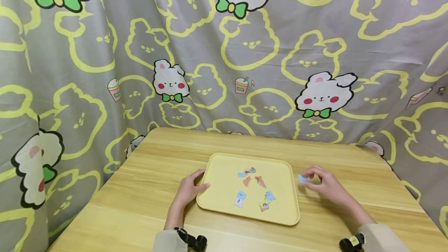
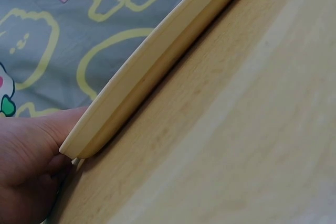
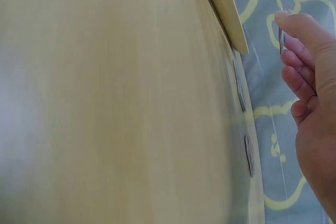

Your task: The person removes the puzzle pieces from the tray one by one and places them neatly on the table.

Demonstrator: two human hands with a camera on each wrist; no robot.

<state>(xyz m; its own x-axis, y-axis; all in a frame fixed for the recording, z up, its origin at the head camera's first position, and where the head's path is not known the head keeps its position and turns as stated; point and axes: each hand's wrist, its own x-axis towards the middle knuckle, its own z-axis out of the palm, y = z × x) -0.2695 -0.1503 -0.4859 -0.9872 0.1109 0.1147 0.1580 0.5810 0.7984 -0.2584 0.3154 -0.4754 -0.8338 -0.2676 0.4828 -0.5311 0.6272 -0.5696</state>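
A pale yellow tray point(image 1: 220, 166) rests on the wooden table, with several small, flat, printed puzzle pieces point(image 1: 260, 181) on it, some orange and some light blue. My left hand point(image 1: 189, 187) grips the tray's left edge, the thumb over the rim and the other fingers along its outer side. In the left wrist view this hand point(image 2: 29, 163) holds the rim at a corner, its fingers partly hidden. Just right of the tray, my right hand point(image 1: 325, 184) pinches a light blue puzzle piece point(image 1: 303, 178). The right wrist view shows that piece point(image 3: 281, 35) edge-on between thumb and fingers, above the table.
Two thin flat things point(image 3: 249, 156) lie on the table in the right wrist view, seen edge-on. Wood-grain tabletop point(image 1: 140, 189) surrounds the tray. A grey curtain point(image 1: 224, 108) with yellow outlines and white rabbits hangs behind and beside the table.
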